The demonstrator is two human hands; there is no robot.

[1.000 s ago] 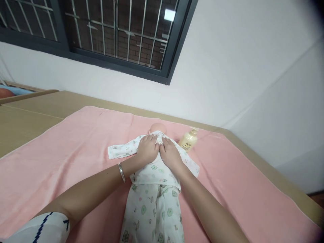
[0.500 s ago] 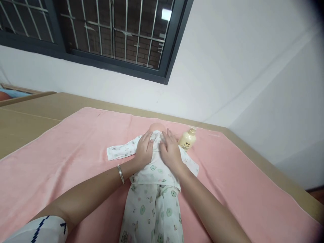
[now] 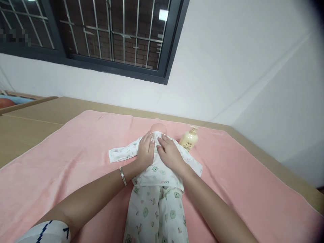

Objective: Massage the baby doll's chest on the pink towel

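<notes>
A baby doll lies on a pink blanket [image 3: 88,145], dressed in a white printed top [image 3: 159,175] and matching printed trousers [image 3: 149,212]. Its smooth round head [image 3: 158,128] points away from me; the face is out of sight. My left hand [image 3: 146,150] rests flat on the left side of the top's chest, fingers extended towards the head. Across the upper chest, on the right, lies my right hand [image 3: 170,152] with its fingers stretched and slanting left. Neither hand grips anything. Just right of the doll's shoulder stands a pale yellow pump bottle [image 3: 189,139].
The blanket covers a wooden surface [image 3: 76,103] that meets a white wall [image 3: 202,67]. Above it is a dark-framed window [image 3: 111,65] with metal bars. At the far left, a wooden edge borders blue and orange items.
My right hand has shifted over the chest, its fingers now slanting more to the left. My left hand stays on the top. The view has tilted slightly.
</notes>
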